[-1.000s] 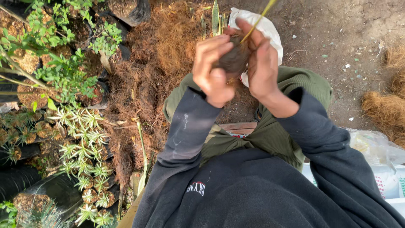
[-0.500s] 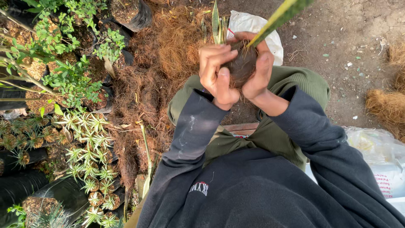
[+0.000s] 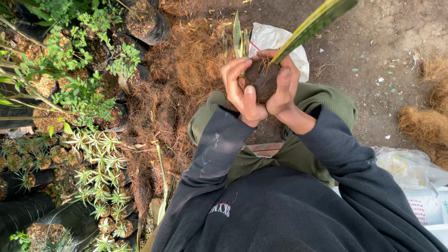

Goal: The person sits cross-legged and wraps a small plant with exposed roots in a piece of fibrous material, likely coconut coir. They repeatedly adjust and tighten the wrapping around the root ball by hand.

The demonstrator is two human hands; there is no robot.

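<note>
A: Both hands up over the lap. Left hand (image 3: 241, 91) and right hand (image 3: 285, 86) cupped round a dark, round ball of soil and root fibre (image 3: 262, 80), fingers (image 3: 250, 97) of both clamped on it, thumbs pressing the near face.

B: And the plant?

A: One long, stiff green leaf with yellow edges (image 3: 313, 24) rises out of the top of the ball, slanting up and to the right, out of frame. Pale roots show at its base.

B: How to pack it well, by your reading?

A: Even pressure all round, I'd judge, turning the ball between the palms so no side stays loose. Keep the thumbs off the leaf base; squeezing there could snap it or tear the roots.

B: Material close by?

A: A heap of reddish-brown coconut fibre (image 3: 186, 70) on the dirt ground (image 3: 382, 42) just left of the knees, a white plastic sack (image 3: 275, 38) beyond the hands with more leaf tips (image 3: 237, 35) beside it. Small potted plants in black bags (image 3: 100, 196) well to the left.

B: Risk?

A: Ball crumbling if the grip slackens on one side.
</note>
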